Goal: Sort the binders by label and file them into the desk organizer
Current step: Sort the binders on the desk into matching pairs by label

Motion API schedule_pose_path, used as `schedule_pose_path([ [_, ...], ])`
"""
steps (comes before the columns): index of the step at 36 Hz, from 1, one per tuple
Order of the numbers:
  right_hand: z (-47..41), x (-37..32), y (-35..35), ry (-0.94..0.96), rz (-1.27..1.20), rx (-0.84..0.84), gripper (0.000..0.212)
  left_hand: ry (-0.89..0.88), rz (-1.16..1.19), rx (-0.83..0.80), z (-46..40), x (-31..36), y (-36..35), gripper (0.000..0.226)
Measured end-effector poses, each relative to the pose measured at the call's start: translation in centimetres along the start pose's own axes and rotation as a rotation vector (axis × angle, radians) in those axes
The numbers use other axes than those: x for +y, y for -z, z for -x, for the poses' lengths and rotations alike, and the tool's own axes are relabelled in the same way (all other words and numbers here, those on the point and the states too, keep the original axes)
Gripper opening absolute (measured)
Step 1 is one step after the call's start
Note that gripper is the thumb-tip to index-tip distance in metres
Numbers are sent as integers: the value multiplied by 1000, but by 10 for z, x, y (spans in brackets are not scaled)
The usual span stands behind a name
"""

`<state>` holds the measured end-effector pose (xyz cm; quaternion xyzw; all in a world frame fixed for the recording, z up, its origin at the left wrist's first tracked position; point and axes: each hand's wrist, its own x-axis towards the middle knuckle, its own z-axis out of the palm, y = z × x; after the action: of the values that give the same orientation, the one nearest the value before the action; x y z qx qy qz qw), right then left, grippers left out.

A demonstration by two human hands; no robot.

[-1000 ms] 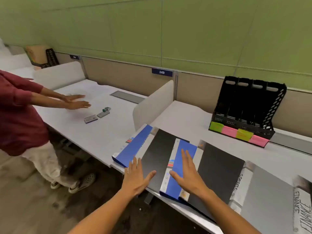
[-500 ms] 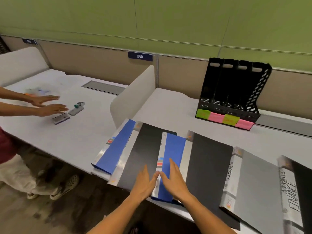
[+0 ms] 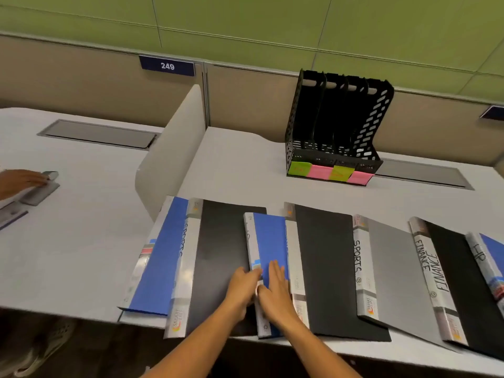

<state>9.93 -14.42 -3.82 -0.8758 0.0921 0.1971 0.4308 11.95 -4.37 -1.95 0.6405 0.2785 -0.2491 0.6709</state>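
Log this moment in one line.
hands: left, right on blue binder | organizer: empty | filed: none

You have binders fanned flat and overlapping in front of the desk organizer [image 3: 336, 126], an upright black four-slot rack with green and pink sticky notes across its base. Left of it lie a blue binder [image 3: 159, 259], a black SPORTS binder [image 3: 221, 257] and a small blue binder [image 3: 270, 238]; directly before it a black one [image 3: 324, 266]; rightward a grey SPORTS binder [image 3: 392, 276] and a black FINANCE binder [image 3: 450, 268].
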Motion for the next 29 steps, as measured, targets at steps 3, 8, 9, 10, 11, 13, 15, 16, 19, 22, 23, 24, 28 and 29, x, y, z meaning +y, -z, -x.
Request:
schedule_pose_path([
  [3, 7, -4, 3, -31, -43, 28, 71, 58, 20, -71, -3, 5, 6, 22],
  [8, 21, -10, 5, -48, -116, 89, 66, 68, 20, -206, -3, 5, 18, 33],
  [9, 24, -12, 5, -52, -155, 102, 65, 67, 33, -223, -2, 4, 21, 33],
  [10, 28, -14, 5, -60, -194, 113, 64, 64, 45, -233, -1, 2, 26, 32],
  [11, 31, -18, 4, -67, -219, 120, 66, 57, 54, -238, 1, 1, 30, 30],
  [13, 36, -24, 4, -76, -223, 127, 71, 36, 56, -233, 3, 0, 40, 27],
  [15, 39, -28, 6, -63, -208, 132, 73, 5, 52, -213, 5, 1, 49, 28],
  [16, 39, -29, 8, -49, -198, 132, 72, -11, 47, -196, 6, 2, 53, 28],
  [19, 36, -30, 19, -30, -183, 125, 70, -67, 32, -110, 12, 12, 67, 25],
  [22, 32, -29, 32, -46, -211, 148, 72, -110, -25, -5, 22, 30, 85, 21],
  [23, 31, -29, 36, -56, -231, 154, 72, -124, -34, 37, 25, 36, 92, 21],
  [24, 30, -29, 39, -68, -248, 149, 72, -141, -36, 87, 29, 41, 98, 22],
  [28, 31, -29, 48, -122, -293, 61, 76, -238, -270, 288, 48, 54, 108, 30],
  [29, 31, -29, 49, -127, -299, 33, 78, -281, -302, 281, 53, 55, 115, 30],
])
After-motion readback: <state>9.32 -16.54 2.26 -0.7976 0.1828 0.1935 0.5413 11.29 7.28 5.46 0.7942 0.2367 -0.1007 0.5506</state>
